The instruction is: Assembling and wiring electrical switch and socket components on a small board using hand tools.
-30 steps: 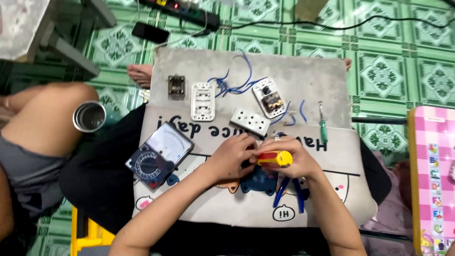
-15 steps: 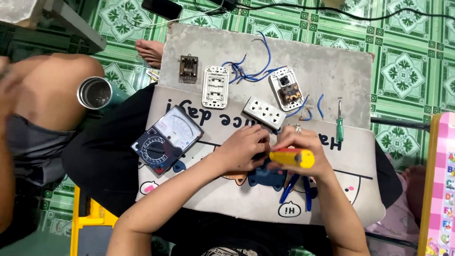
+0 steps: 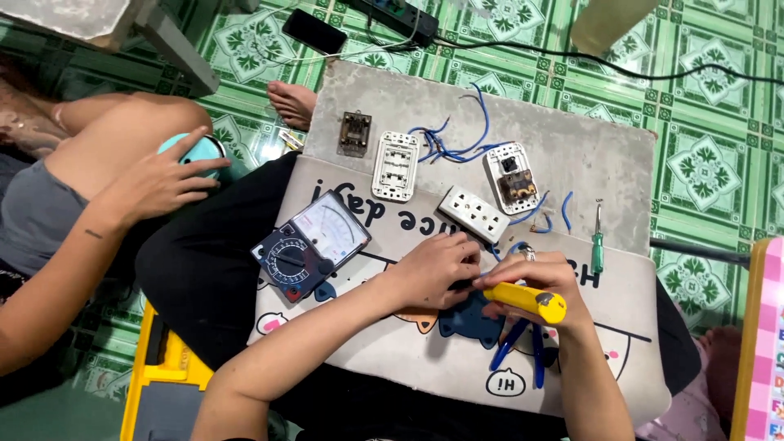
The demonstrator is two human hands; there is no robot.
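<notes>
Newly arrived hand (image 3: 155,184); two screwdrivers (image 3: 527,300).

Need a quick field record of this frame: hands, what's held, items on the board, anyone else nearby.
left hand: pinching a small part, hidden by the fingers
right hand: gripping yellow-handled tool
under hands: blue-handled pliers
meter: analog multimeter, lying left of the hands
board items: white socket, white switch plate, open socket with blue wires, green screwdriver
other person: hand on a teal object, far left
</notes>
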